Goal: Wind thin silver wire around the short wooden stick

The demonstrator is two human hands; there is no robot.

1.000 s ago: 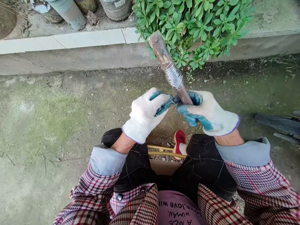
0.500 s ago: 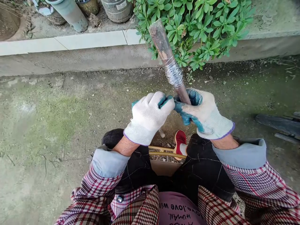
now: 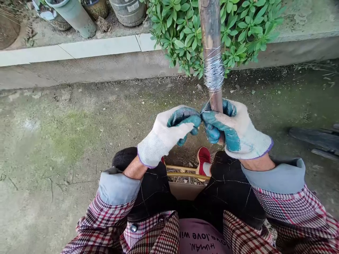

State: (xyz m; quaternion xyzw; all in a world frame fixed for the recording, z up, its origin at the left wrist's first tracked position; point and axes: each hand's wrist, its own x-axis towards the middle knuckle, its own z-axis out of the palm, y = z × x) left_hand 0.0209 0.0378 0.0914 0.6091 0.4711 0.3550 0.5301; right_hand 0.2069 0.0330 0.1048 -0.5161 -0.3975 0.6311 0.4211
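Observation:
My right hand (image 3: 233, 128), in a white glove with a blue-green coated palm, is wrapped round the lower end of a wooden stick (image 3: 209, 24). The stick stands nearly straight up in the view, its far end cut off by the top edge. Thin silvery wire (image 3: 214, 72) is wound thickly round its middle, and a loose strand runs down toward my fingertips. My left hand (image 3: 174, 128), gloved alike, pinches the strand's end close beside the right thumb. A small twisted bit of wire shows between the two hands.
A leafy green bush (image 3: 182, 38) grows behind the stick. Pots and a bucket (image 3: 128, 12) stand on a raised ledge edged with white tiles (image 3: 100, 47). A dark object (image 3: 315, 139) lies on the ground at right. Below are my knees and a red shoe (image 3: 203, 162).
The stick has swung from leaning left to nearly upright and come closer. My left hand has rolled over, so its thumb and coated fingers now show.

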